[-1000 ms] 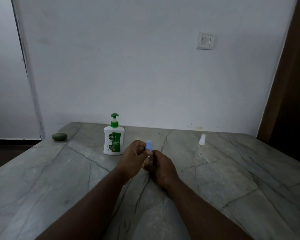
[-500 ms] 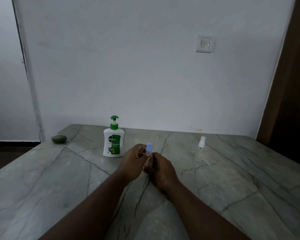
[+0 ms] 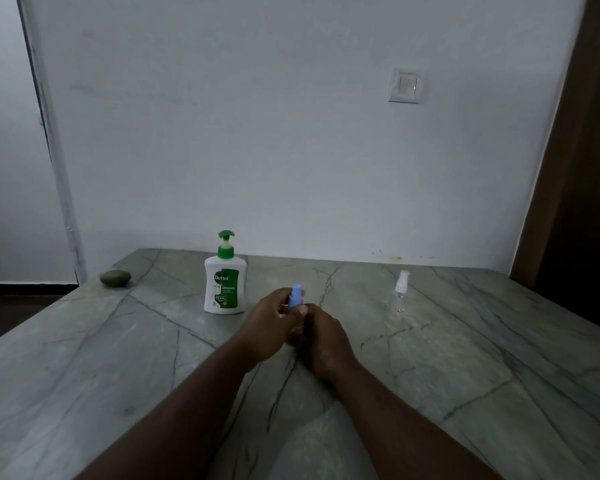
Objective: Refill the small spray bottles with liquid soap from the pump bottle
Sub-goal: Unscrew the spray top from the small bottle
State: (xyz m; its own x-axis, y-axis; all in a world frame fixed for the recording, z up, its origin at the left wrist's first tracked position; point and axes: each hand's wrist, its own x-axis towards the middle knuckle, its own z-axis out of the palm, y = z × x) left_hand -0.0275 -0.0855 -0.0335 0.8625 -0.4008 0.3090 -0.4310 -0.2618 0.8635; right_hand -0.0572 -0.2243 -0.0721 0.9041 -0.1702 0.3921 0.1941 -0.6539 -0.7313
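a: entry one, the landmark?
b: pump bottle [image 3: 225, 285], white with a green pump, upright on the table [image 3: 84, 375] near its far edge. all else is listed from it.

a: entry two, the bottle in work?
b: blue-topped spray bottle [image 3: 296, 296], just right of the pump bottle and a little nearer the person, close but apart. long axis upright. only the blue top shows; the body is hidden inside the hands.

a: hands?
b: left hand [image 3: 269, 323] has its fingers curled about the blue top. right hand [image 3: 321, 336] is wrapped round the body below, low on the table. the two hands touch. judged: the top is being unscrewed and is not yet off.

a: which hand lies nearer the pump bottle?
b: the left. it sits between the pump bottle and the right hand, so a short reach leftward and slightly away would meet the pump while the right steadies the small bottle.

a: entry three?
b: white-topped spray bottle [image 3: 401, 289], clear, upright, well right of the pump bottle and apart from the hands. the right hand is nearer it.

a: room and edges?
b: bare stone between the pump bottle and the hands. a green oval lump [image 3: 115, 278] lies well left of the pump bottle, by the table's corner. the wall stands close behind it.
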